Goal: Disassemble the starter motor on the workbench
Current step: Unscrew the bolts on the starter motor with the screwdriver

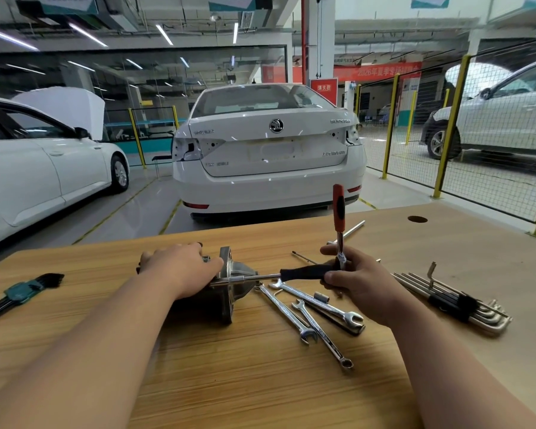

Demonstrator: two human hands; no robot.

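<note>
A light wood-grain bench (260, 382) with a round hole (417, 218) near its far right corner. A starter motor (240, 270) lies on its side at the centre. Just right of it, three spanners (287, 311) lie fanned and overlapping, with a small socket (321, 296) among them. Further right is a silver hex key set (455, 301), and at the far left a hex key set in a green holder (22, 291). A thin rod (304, 257) and a metal bar (351, 229) lie behind.
</note>
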